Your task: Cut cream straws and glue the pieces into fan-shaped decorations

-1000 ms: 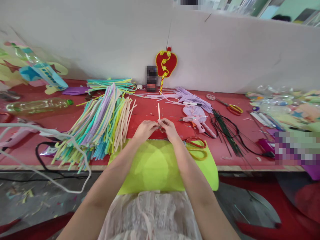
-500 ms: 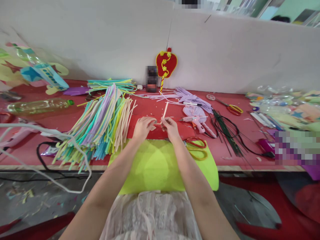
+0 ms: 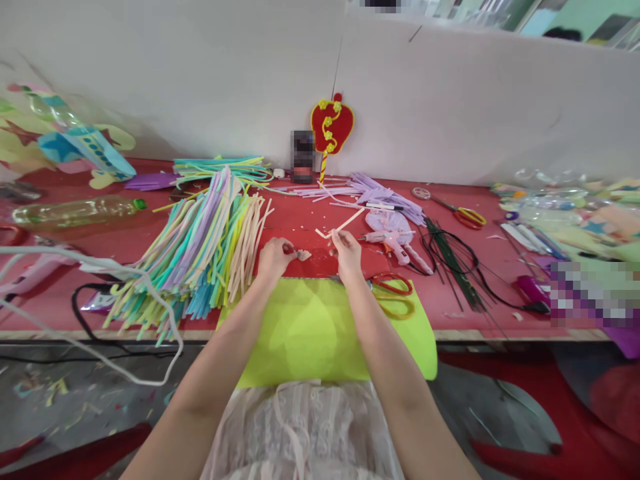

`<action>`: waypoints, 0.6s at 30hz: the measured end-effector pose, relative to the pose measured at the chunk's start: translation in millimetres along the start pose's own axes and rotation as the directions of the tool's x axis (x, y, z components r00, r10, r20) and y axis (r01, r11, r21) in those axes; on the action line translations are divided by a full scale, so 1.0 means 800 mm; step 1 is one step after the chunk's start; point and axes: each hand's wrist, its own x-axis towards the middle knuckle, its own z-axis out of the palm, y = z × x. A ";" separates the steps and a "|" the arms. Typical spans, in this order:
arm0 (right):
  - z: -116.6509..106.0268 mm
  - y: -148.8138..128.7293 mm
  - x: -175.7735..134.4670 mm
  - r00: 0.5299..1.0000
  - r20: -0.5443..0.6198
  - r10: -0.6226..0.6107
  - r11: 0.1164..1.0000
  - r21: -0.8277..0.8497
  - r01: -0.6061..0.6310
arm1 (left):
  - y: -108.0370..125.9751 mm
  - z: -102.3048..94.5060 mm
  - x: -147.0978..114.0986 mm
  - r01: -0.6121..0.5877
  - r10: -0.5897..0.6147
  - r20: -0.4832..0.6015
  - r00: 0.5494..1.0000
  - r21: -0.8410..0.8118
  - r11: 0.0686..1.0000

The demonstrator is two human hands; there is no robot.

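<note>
My left hand is closed in a pinch over the red mat. At its fingertips is a small cream folded piece, too small to make out fully. My right hand pinches a cream pipe cleaner, bent near one end, with its long part pointing up and to the right. Left of my left hand lies a big bundle of pastel pipe cleaners; its cream ones are nearest. Scissors with red and yellow handles lie just right of my right wrist, blades partly hidden.
A pink glue gun rests at the right near dark green stems and a black cable. A red heart-shaped ornament stands at the wall. Lime-green sheet hangs over the front edge. A white cable loops at left.
My hands have moved apart, the left going left with the small cream piece. The pipe cleaner in my right hand has swung from nearly upright to slanting right, its bent end now showing.
</note>
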 end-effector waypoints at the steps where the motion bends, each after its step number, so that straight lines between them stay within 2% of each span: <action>1: 0.000 0.000 0.000 1.000 0.002 0.004 1.000 -0.004 -0.004 | -0.001 0.001 0.001 -0.003 0.003 0.008 1.000 0.011 1.000; 11: 0.000 -0.001 0.000 1.000 0.008 0.020 0.999 0.047 -0.021 | -0.003 0.001 0.002 -0.041 0.041 0.027 0.999 0.008 0.999; 15: -0.001 -0.002 -0.001 1.000 -0.004 0.027 1.000 0.015 -0.027 | 0.002 -0.003 0.002 -0.010 0.009 0.061 0.998 0.020 1.000; 18: -0.001 -0.001 -0.001 1.000 -0.007 0.023 1.000 0.017 -0.023 | 0.009 -0.006 0.002 0.004 -0.001 0.063 0.998 -0.041 0.999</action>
